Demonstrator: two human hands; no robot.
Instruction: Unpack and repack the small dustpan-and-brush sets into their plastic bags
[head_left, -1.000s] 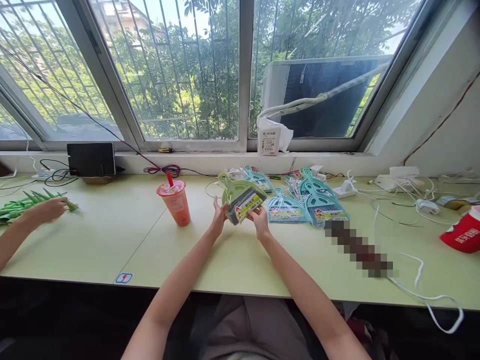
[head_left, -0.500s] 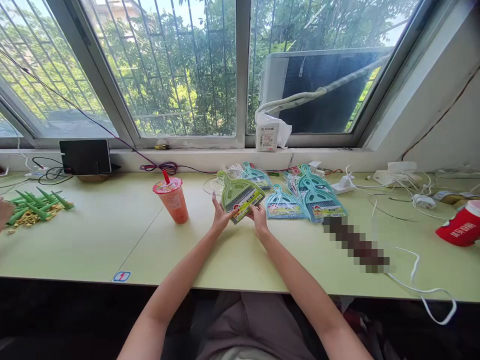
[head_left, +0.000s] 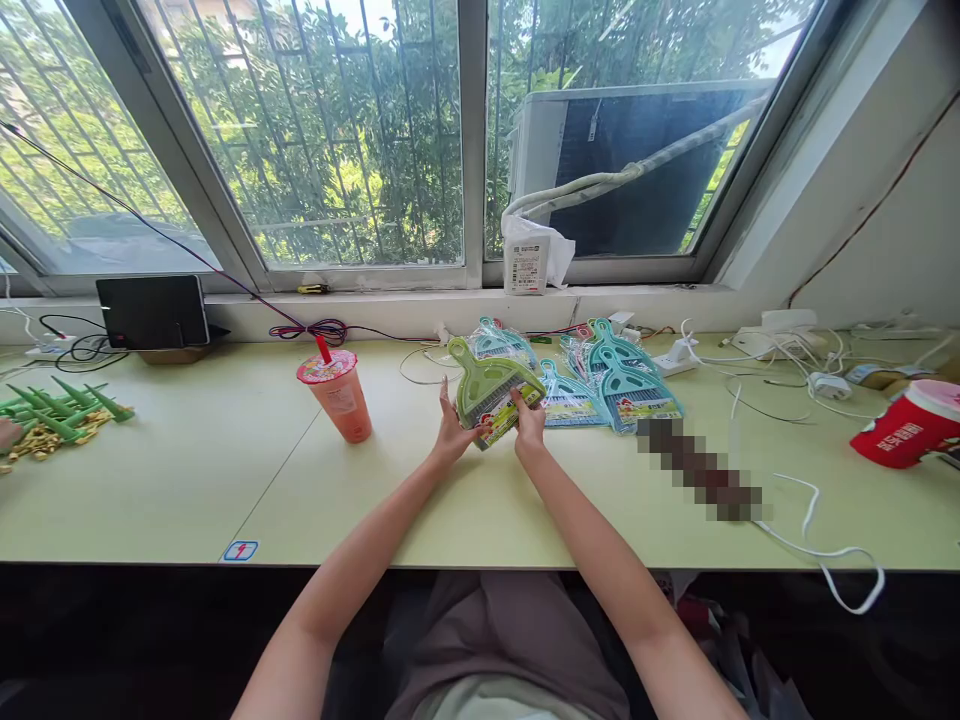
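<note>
Two hands hold one green plastic dustpan-and-brush set (head_left: 491,388), tilted over the pale green table (head_left: 187,480) – your left hand (head_left: 452,434), fingers parted, grips its lower left edge; your right hand (head_left: 529,424) pinches its right side. Its glossy wrapping could slip if either thumb eases. Swinging right might shove the wrapped teal dustpan sets (head_left: 634,388); swinging left might topple the tall orange drink cup (head_left: 343,402) – a spill.
</note>
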